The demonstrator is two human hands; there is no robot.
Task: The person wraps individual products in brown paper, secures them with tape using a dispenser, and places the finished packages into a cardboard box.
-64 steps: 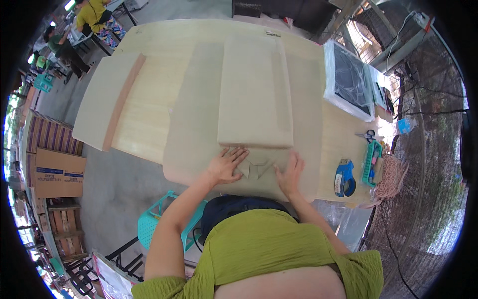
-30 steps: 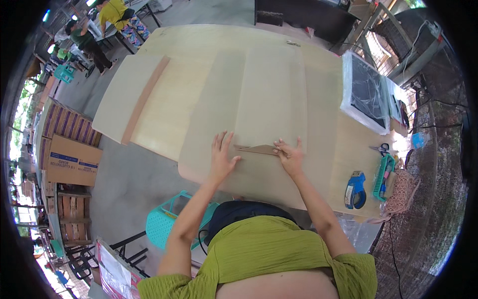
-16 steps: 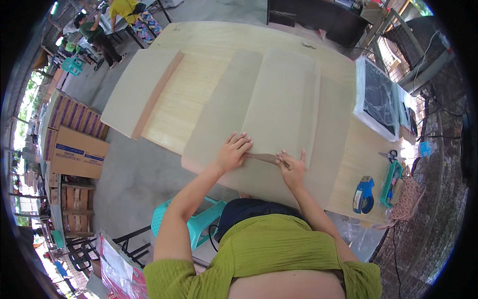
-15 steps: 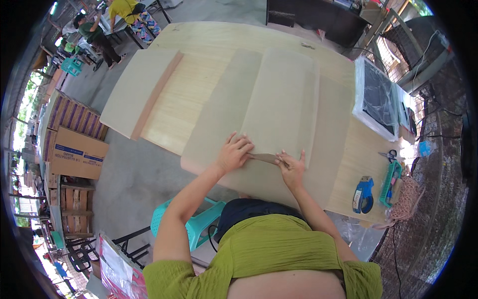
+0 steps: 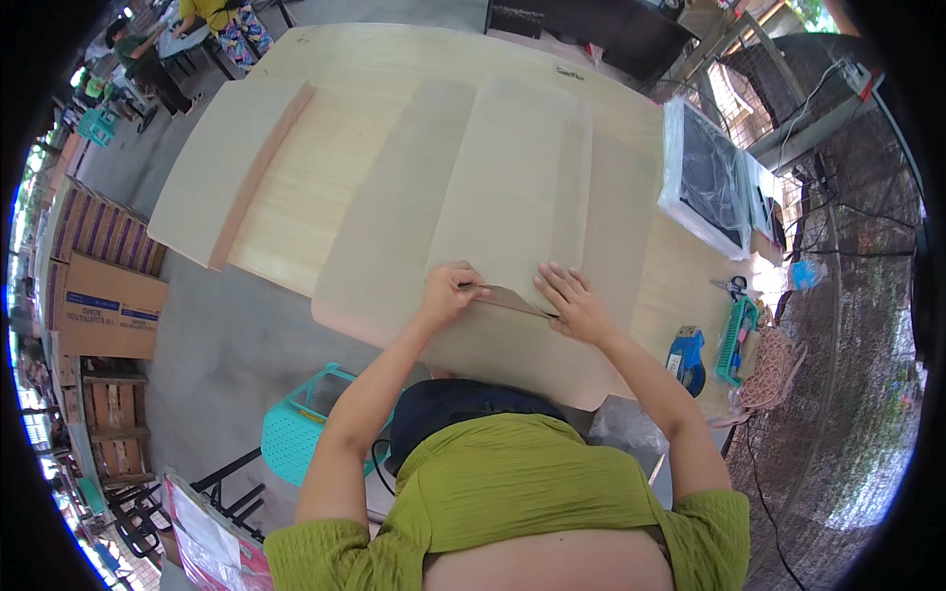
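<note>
The left hand (image 5: 451, 293) pinches a paper flap (image 5: 508, 298), fingertips partly hidden. The splayed right hand (image 5: 576, 305) hides a corner of the parcel (image 5: 512, 187).

A smooth grey floor (image 5: 207, 345) surrounds a pale wooden counter (image 5: 315, 158); a turquoise plastic stool (image 5: 292, 441) stands near its close left edge; a dark desk (image 5: 606, 34) sits beyond the far side; dark netting (image 5: 828, 364) walls the right, bright light (image 5: 877, 483) showing through.
</note>
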